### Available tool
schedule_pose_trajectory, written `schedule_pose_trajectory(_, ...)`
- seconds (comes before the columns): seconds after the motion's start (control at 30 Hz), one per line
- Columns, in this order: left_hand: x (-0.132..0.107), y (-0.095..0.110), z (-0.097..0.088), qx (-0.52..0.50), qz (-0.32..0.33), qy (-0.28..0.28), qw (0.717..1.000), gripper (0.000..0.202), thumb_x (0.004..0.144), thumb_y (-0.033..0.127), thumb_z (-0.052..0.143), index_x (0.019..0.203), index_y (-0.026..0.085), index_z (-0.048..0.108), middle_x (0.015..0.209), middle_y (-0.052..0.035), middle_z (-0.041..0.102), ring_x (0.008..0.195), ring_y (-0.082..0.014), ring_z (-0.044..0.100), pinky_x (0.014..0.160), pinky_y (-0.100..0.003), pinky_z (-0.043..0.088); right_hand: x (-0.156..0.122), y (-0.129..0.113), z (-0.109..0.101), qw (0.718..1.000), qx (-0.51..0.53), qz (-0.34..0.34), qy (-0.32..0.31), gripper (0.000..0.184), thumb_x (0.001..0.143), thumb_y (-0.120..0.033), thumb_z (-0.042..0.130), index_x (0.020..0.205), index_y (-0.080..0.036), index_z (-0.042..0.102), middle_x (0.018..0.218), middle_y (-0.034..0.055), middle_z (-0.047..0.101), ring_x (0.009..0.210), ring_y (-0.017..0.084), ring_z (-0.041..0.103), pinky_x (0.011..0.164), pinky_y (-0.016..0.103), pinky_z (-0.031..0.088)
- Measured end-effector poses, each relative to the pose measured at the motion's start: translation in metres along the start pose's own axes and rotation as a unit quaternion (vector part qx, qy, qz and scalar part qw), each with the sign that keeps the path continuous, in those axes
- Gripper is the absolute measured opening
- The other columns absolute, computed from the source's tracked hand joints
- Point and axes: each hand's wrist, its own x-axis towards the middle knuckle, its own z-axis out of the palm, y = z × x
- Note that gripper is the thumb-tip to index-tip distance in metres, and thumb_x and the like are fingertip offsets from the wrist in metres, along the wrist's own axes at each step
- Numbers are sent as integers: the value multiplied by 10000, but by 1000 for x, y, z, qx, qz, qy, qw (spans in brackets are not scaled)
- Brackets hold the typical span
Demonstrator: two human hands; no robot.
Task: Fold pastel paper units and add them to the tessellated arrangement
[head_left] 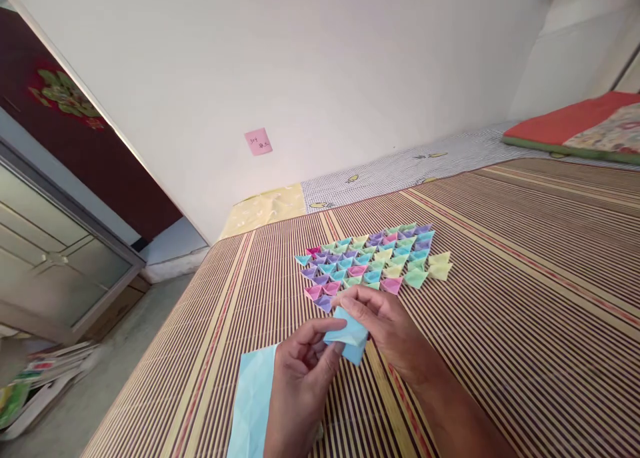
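Observation:
Both hands pinch a small light blue folded paper piece (349,339) just above a striped bamboo mat (500,298). My left hand (300,371) grips its near left side with thumb and fingers closed. My right hand (385,325) closes on its far right side. Just beyond the hands lies a flat patch of several small folded paper boats (373,261) in blue, purple, pink, green and yellow, packed in rows. A light blue paper sheet (253,398) lies under my left wrist.
A white wall with a pink sticky note (259,141) rises behind the mat. A red and floral cushion (585,125) lies at the far right. To the left, the mat's edge drops to the floor, with a cabinet (55,258) and scattered papers (40,385).

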Motion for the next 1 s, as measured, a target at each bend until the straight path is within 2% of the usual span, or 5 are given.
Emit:
schedule_pose_trajectory(0.1, 2, -5, -7, -4, 14, 43, 999, 238, 815, 344, 817, 1007, 203, 809, 940, -84, 794, 867, -211, 742, 809, -291, 595, -1, -3, -6, 999, 18, -15, -23, 298, 955, -479, 618, 1091, -244, 741, 996, 57, 722, 904, 196, 673, 787, 315, 556)
schedule_pose_trajectory(0.17, 3, -8, -11, -8, 23, 65, 998, 254, 810, 358, 822, 1012, 205, 811, 963, -88, 798, 882, -217, 746, 817, -297, 600, -2, -2, -10, 998, 25, -18, -62, 299, 917, -452, 689, 1136, -253, 738, 1024, 59, 716, 922, 200, 673, 814, 329, 563)
schedule_pose_trajectory(0.27, 3, -11, -13, -7, 30, 83, 996, 267, 818, 371, 817, 1026, 204, 808, 921, -78, 795, 790, -187, 726, 752, -275, 594, -1, 0, -11, 995, 19, -38, -88, 228, 856, -368, 772, 1050, -249, 759, 982, 38, 684, 888, 188, 649, 801, 320, 551)
schedule_pose_trajectory(0.37, 1, -9, -11, -10, 32, 92, 995, 253, 832, 365, 807, 1030, 208, 807, 917, -68, 793, 776, -175, 713, 747, -268, 582, 1, 2, -5, 995, -3, -79, -53, 80, 885, -308, 737, 909, -238, 765, 914, 26, 661, 899, 188, 630, 816, 315, 524)
schedule_pose_trajectory(1.0, 1, -9, 6, 21, 52, 133, 989, 249, 915, 438, 704, 931, 190, 714, 784, -25, 737, 723, -161, 679, 659, -248, 541, -4, 8, 15, 985, -113, -118, 64, 173, 915, -280, 633, 757, -209, 637, 784, 6, 672, 801, 185, 638, 750, 305, 488)
